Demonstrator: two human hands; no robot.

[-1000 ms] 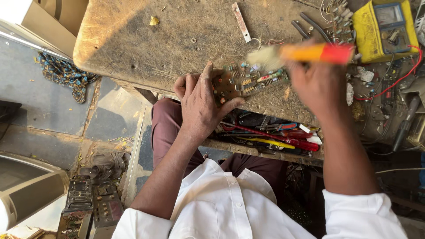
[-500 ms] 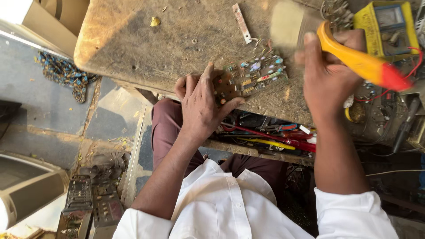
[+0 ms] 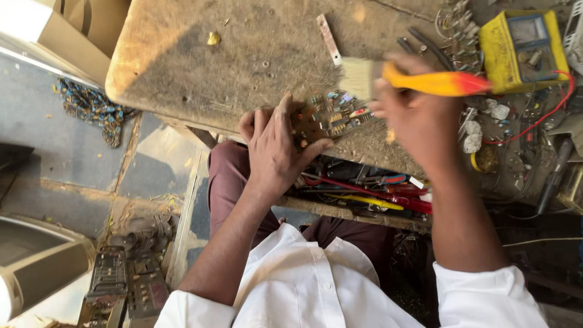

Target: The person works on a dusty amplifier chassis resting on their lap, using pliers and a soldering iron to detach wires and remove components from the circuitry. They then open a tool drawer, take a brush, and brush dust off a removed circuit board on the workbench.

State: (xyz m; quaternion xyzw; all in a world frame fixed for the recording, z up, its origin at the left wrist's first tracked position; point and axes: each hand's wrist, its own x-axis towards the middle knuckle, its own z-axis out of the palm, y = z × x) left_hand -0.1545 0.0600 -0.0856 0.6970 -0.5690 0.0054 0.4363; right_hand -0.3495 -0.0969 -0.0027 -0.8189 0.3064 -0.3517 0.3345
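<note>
In the head view, a worn wooden tabletop (image 3: pixel 200 67) fills the upper middle of the frame, and the person sits below it in a white shirt and maroon trousers. The left hand (image 3: pixel 276 149), at the centre of the frame, rests on the near edge of the tabletop with its fingers closed over the left end of a small brown circuit board (image 3: pixel 331 115) studded with coloured parts; the thumb presses on the board's near edge, so this grip is closed on the board. The board lies flat on the tabletop, just right of centre. The right hand (image 3: pixel 410 118), right of centre, is wrapped tight around the handle of a paintbrush (image 3: pixel 419 81) with a yellow-to-red handle; this grip is closed on the brush. The brush lies nearly level, handle pointing to the right of the frame, its pale bristles just above the board's far edge; whether they touch the board cannot be told because of blur. At the upper right stands a yellow meter (image 3: pixel 522 48) with a red lead (image 3: pixel 546 112) curling down from it, well apart from the board. A narrow pale strip (image 3: pixel 328 39) lies on the tabletop above the bristles. Under the tabletop's near edge, a shelf holds red and yellow tools (image 3: pixel 376 194). At the upper left sits a cardboard box (image 3: pixel 79 30), and on the floor at the lower left lie dark electronic parts (image 3: pixel 121 285).
</note>
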